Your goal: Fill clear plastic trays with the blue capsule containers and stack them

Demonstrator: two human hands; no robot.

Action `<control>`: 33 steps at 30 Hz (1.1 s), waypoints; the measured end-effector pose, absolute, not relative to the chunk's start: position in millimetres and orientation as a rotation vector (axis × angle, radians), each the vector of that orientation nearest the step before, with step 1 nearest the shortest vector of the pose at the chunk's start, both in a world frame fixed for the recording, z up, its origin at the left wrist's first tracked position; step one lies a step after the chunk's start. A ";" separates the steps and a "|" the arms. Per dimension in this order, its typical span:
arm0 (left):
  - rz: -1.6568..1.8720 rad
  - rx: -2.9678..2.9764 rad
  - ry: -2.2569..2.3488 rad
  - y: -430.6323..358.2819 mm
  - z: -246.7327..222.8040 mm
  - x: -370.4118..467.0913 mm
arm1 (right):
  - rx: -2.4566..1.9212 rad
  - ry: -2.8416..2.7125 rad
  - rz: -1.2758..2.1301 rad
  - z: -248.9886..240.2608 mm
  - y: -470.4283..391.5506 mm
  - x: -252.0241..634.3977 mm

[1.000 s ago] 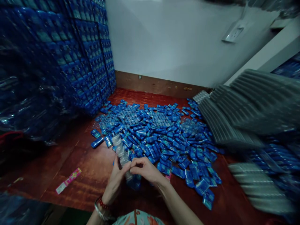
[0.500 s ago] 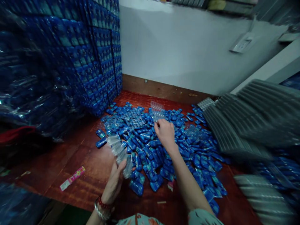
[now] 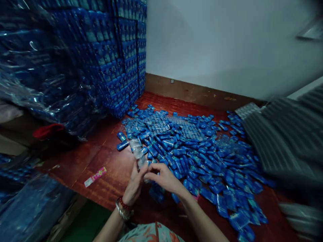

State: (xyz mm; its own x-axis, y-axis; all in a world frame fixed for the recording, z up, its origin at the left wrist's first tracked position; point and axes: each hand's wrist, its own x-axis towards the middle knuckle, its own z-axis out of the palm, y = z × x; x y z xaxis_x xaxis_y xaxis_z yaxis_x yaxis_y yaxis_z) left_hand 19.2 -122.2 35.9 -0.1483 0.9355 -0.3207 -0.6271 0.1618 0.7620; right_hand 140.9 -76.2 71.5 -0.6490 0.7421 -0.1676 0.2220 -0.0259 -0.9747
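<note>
My left hand (image 3: 133, 186), with red beads and a silver bangle at the wrist, is closed around the near part of a narrow, clear ribbed plastic tray (image 3: 137, 149). The tray points away from me over the table. Beside the left thumb, my right hand (image 3: 163, 176) pinches at the tray's near end; the fingers partly hide that spot. Small blue packs (image 3: 181, 161) lie in a wide heap just beyond and to the right of both hands. A clear tray with rows of hollows (image 3: 189, 129) rests on the heap.
Tall stacks of blue packs in clear film (image 3: 101, 60) stand at the left. Grey ribbed trays (image 3: 285, 134) are piled at the right, blurred. On the red-brown table (image 3: 111, 161) lies a pink and white strip (image 3: 95, 176). A white wall (image 3: 214, 43) closes the back.
My right hand has let go of the clear tray over the heap and come back to the left hand. The view has swung left, so everything sits farther right.
</note>
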 end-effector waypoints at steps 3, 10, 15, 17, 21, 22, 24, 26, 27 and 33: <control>1.355 0.410 0.996 -124.1 37.8 21.3 | -1.032 -1.597 1.928 56.6 -78.6 143.7; 1.406 0.386 0.978 -135.2 38.6 18.3 | -1.031 -2.152 1.358 82.9 -73.7 151.9; 1.470 0.301 1.000 -135.9 42.8 -7.4 | -1.063 -2.433 0.613 111.2 -40.2 138.5; 1.528 0.263 1.034 -136.7 45.6 -19.5 | -1.185 -2.403 0.281 120.9 -11.1 126.1; 1.621 0.164 1.115 -142.0 46.1 -32.9 | -1.301 -2.410 -0.264 131.8 59.4 84.1; 1.619 0.150 1.107 -143.8 44.8 -33.3 | -1.296 -2.456 -0.302 130.9 75.9 71.7; 1.597 0.134 1.065 -146.8 41.0 -31.5 | -1.253 -2.545 -0.296 124.5 103.5 48.1; 1.581 0.128 1.021 -148.3 37.4 -28.0 | -1.183 -2.616 -0.248 114.5 121.3 29.4; 1.582 0.127 1.006 -148.4 36.0 -26.4 | -1.148 -2.642 -0.221 109.3 125.9 22.5; 1.694 0.147 0.965 -142.1 36.3 -30.7 | -1.001 -2.674 0.088 93.3 82.5 17.1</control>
State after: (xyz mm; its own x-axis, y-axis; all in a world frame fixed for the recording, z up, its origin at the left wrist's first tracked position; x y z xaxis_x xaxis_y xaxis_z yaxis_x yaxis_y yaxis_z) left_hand -30.7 -142.1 36.3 -0.3668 0.8545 -0.3679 -0.7521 -0.0396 0.6579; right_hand 17.1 82.5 93.3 -0.7188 0.6516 0.2423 0.6343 0.7574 -0.1551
